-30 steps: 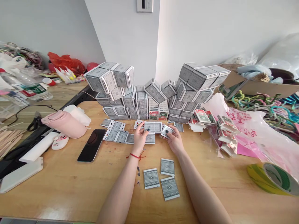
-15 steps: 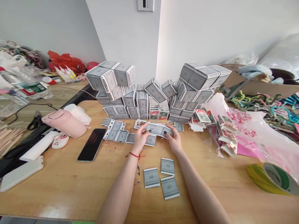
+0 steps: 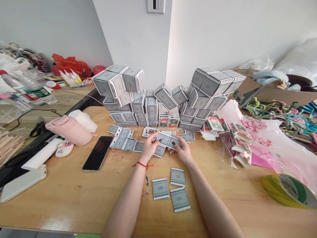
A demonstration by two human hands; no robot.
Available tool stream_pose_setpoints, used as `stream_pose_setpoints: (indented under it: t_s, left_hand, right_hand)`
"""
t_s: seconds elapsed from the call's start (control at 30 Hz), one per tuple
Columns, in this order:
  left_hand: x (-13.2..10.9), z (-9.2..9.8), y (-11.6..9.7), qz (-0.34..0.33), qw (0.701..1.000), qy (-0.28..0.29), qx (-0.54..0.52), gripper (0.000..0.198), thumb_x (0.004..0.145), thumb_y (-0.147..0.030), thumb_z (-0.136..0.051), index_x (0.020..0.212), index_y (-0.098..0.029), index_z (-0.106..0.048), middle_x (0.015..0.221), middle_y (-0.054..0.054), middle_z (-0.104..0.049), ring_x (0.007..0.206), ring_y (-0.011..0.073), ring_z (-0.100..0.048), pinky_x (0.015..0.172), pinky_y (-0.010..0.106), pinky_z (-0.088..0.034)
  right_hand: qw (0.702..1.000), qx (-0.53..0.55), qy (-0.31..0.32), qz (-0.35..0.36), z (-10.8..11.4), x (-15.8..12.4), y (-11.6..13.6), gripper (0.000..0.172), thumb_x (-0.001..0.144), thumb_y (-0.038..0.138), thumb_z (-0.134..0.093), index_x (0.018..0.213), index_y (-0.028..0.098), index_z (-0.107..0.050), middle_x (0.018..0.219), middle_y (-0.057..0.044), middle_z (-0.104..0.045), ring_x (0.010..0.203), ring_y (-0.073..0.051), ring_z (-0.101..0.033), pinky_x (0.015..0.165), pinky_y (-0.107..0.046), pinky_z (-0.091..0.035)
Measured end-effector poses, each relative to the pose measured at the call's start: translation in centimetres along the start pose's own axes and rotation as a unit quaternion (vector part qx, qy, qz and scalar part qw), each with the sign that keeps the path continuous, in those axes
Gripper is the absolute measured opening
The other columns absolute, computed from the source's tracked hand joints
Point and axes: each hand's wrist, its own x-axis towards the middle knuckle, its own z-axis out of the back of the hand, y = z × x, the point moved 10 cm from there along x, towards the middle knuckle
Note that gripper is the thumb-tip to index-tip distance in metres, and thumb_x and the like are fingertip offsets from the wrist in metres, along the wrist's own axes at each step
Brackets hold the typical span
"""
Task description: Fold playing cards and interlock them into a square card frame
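Observation:
Between my two hands is a strip of folded playing cards (image 3: 166,140), backs facing me. My left hand (image 3: 150,145) pinches its left end, thumb on top; a red string circles that wrist. My right hand (image 3: 183,149) grips the right end the same way. Under and beside them lie loose playing cards (image 3: 159,151), some face up. Nearer me, three folded cards (image 3: 160,188) rest flat, backs up. Behind the hands stand stacked blocks built from folded cards (image 3: 151,107), with card boxes (image 3: 163,120) among them.
Left on the table are a black phone (image 3: 97,153), a pink bottle (image 3: 69,130) and a white power bank (image 3: 23,183). To the right lie a yellow-green tape roll (image 3: 288,191), torn card boxes (image 3: 240,143) and pink plastic wrap (image 3: 267,138). A cardboard box (image 3: 292,92) stands behind.
The card strip has tilted, its right end lower than before and its face turned more toward me. Both hands keep hold of it and have shifted only slightly.

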Motion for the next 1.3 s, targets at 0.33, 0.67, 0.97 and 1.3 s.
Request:
stream_pose_setpoints:
  t_s: [0.33,0.67,0.97,1.3]
  left_hand:
    - [-0.4,-1.2,-0.1,0.001,1.0,0.009,-0.018,0.053,0.068,-0.014,-0.056,0.121,-0.019,-0.049,0.088,0.005,-0.067,0.077,0.0152,-0.059,0.066,0.025,-0.045]
    - [-0.4,-1.5,-0.5,-0.018,1.0,0.008,-0.022,0.052,0.068,-0.016,-0.057,0.119,-0.019,-0.05,0.092,0.006,-0.066,0.079,0.0158,-0.059,0.07,0.027,-0.046]
    - [0.1,2.0,0.2,-0.007,0.984,-0.141,-0.105,0.039,0.063,-0.017,-0.062,0.102,-0.016,-0.059,0.105,0.007,-0.063,0.099,0.0196,-0.055,0.09,0.034,-0.039]
    - [-0.2,2.8,-0.9,-0.053,0.986,-0.154,-0.031,0.051,0.066,-0.015,-0.057,0.116,-0.023,-0.05,0.123,0.006,-0.051,0.106,0.0193,-0.052,0.094,0.035,-0.038]
  right_hand:
    - [1.0,-0.013,0.01,0.008,-0.3,0.1,0.1,0.044,0.076,0.038,-0.053,0.116,0.023,-0.041,0.061,0.001,-0.061,0.054,-0.017,-0.06,0.05,-0.031,-0.052]
    - [1.0,0.029,-0.003,0.001,-0.2,0.0,0.5,0.058,0.074,0.035,-0.056,0.125,0.025,-0.031,0.07,0.001,-0.061,0.054,-0.016,-0.06,0.052,-0.032,-0.052]
    - [0.989,-0.064,-0.119,0.054,2.7,0.3,0.7,0.033,0.08,0.046,-0.041,0.095,0.019,-0.054,0.071,-0.002,-0.058,0.049,-0.013,-0.053,0.046,-0.027,-0.043]
    - [0.827,-0.505,-0.095,0.23,-0.4,-0.8,3.8,0.036,0.075,0.015,-0.044,0.108,0.021,-0.057,0.12,-0.008,-0.054,0.097,-0.024,-0.047,0.081,-0.041,-0.035]
